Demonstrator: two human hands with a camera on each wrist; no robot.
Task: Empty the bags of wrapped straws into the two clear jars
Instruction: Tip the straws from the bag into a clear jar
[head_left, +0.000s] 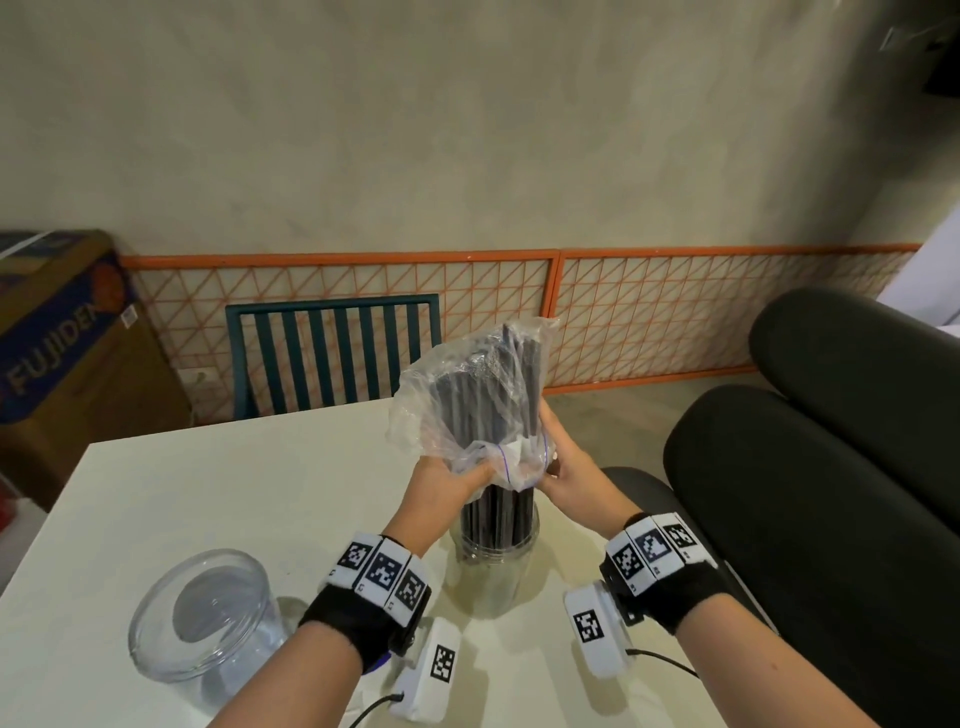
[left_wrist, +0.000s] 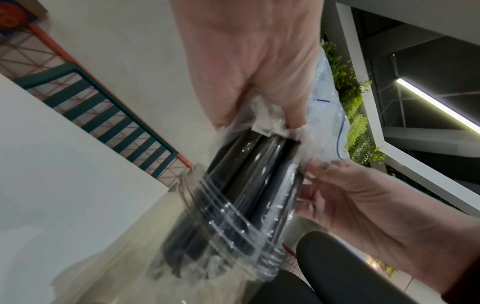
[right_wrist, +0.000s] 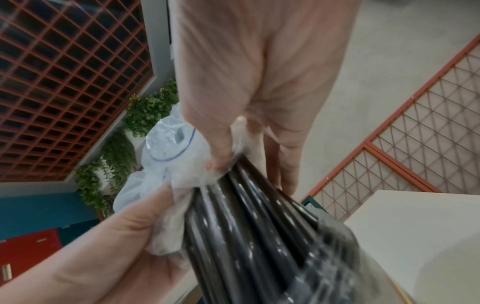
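The clear bag (head_left: 467, 400) of black wrapped straws (head_left: 498, 514) is upended over the right-hand clear jar (head_left: 493, 571); your left hand (head_left: 447, 480) and right hand (head_left: 569, 480) both pinch its mouth, straws standing in that jar. The second jar (head_left: 205, 629) stands left on the white table (head_left: 208, 493).
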